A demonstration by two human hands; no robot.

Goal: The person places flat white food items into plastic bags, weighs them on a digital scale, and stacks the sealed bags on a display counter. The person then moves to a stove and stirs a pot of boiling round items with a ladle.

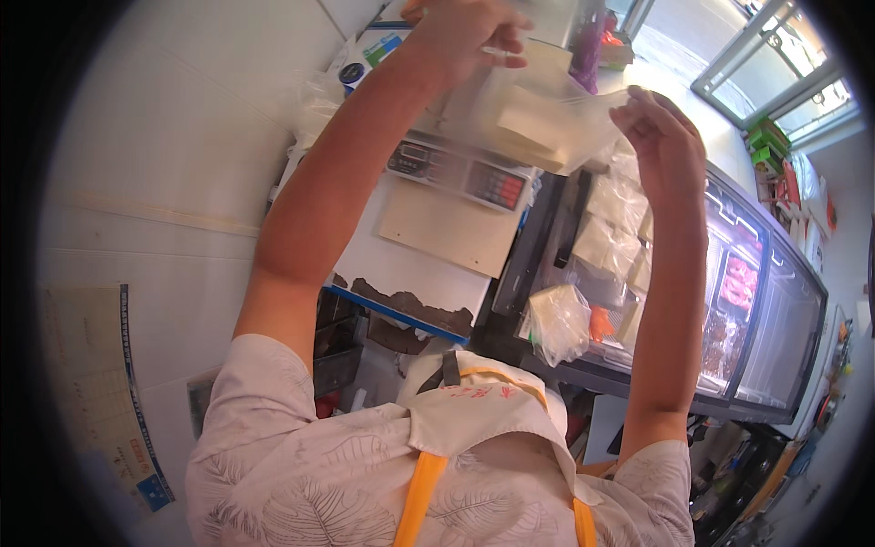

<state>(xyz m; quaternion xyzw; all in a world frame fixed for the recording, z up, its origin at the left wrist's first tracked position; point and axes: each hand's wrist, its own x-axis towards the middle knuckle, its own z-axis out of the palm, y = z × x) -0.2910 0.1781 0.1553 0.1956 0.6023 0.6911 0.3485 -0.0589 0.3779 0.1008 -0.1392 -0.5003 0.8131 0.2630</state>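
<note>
My left hand (472, 34), blurred, is raised at the top and pinches one side of a clear plastic bag (588, 113). My right hand (660, 140) grips the bag's opposite side, so the film stretches between both hands. A pale rectangular block (528, 122) shows through the film; whether it rests on something below cannot be told. Beneath the bag is an electronic scale (454, 171) with a display and red keys. Right of the scale, several bagged pale blocks (605, 246) lie together, and one wrapped block (560, 321) sits closer to me.
A glass-topped display case (772, 321) with red meat (739, 282) inside extends to the right. A beige board (444, 225) lies before the scale. A purple plastic bag (586, 51) stands behind my hands. A tiled wall (171, 171) bounds the left.
</note>
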